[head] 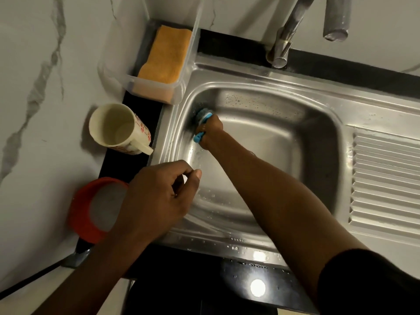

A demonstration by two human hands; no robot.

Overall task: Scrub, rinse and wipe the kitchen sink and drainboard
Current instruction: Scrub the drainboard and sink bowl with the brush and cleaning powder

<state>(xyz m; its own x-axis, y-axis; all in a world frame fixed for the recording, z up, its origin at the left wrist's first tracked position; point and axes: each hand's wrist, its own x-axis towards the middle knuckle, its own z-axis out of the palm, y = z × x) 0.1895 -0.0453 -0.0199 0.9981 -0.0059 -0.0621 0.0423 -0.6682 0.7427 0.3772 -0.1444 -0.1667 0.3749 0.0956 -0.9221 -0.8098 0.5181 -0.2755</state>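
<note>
The stainless steel sink (pixel 272 142) fills the middle of the view, its basin wet with drops. The ribbed drainboard (pixel 386 178) lies to its right. My right hand (pixel 211 130) reaches into the basin and grips a blue scrub brush (pixel 203 120), whose bristles press against the upper left wall of the basin. My left hand (pixel 159 198) hovers over the sink's left rim with fingers loosely curled and thumb out, holding nothing that I can see.
A clear plastic tub (pixel 159 87) with an orange sponge (pixel 167 55) stands at the back left. A cream mug (pixel 118 129) and a red container (pixel 91 214) stand on the black counter strip to the left. The faucet (pixel 286 39) rises behind the sink.
</note>
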